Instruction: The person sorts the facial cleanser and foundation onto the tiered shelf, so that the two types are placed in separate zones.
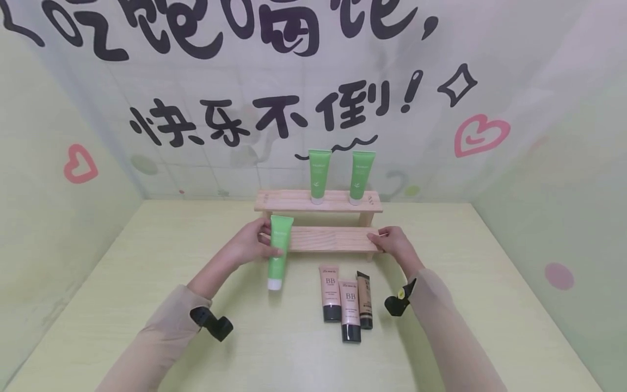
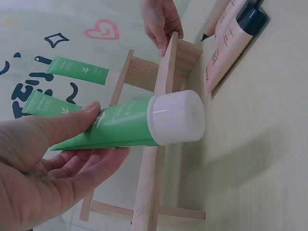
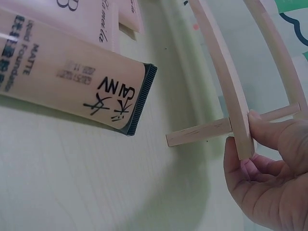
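Note:
My left hand [image 1: 251,242] grips a green tube [image 1: 280,245] with a white cap, held cap down in front of the left end of the wooden two-step rack [image 1: 323,239]. In the left wrist view, the thumb lies on top of that tube [image 2: 127,120] and the fingers lie beneath it. At the rack's other end, my right hand [image 1: 395,243] pinches the lower shelf between thumb and fingers, as the right wrist view shows on the shelf edge [image 3: 231,96]. Two more green tubes stand caps down on the upper shelf, a left one [image 1: 319,177] and a right one [image 1: 361,177].
Before the rack, two pink BB cream tubes, one left [image 1: 330,294] and one right [image 1: 350,310], lie on the pale table [image 1: 245,348]. Beside them lies a beige foundation tube [image 1: 364,300] with black ends. A wall [image 1: 220,174] with large writing stands behind the rack.

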The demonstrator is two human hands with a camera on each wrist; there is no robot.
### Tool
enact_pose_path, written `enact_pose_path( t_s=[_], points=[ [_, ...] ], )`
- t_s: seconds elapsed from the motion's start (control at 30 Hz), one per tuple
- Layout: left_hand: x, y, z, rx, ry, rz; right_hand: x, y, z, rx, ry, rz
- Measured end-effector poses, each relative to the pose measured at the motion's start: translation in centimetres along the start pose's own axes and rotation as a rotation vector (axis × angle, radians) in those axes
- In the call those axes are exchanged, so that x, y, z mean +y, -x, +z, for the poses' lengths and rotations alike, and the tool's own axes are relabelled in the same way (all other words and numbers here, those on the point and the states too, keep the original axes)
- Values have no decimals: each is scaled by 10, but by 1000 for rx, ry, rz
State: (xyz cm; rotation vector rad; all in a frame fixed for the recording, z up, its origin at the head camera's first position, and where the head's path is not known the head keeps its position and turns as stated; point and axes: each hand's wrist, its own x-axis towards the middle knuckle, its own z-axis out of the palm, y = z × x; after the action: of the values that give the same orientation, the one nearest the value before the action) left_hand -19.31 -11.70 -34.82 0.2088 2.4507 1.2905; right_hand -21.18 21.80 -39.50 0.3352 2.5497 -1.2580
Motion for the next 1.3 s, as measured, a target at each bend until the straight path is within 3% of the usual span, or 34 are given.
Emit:
enact_pose_path(
  t_s=[0.43,0.8,1.3],
  points=[
    [20,-6,-19,43,-11,26,-5,-4,-6,-16,16,23],
    [25,-11,-31,95,11,72,-7,-5,-9,-31,46,55],
    [36,-21,-47,193,59,84,-9,-5,-9,-64,49,92]
  ],
)
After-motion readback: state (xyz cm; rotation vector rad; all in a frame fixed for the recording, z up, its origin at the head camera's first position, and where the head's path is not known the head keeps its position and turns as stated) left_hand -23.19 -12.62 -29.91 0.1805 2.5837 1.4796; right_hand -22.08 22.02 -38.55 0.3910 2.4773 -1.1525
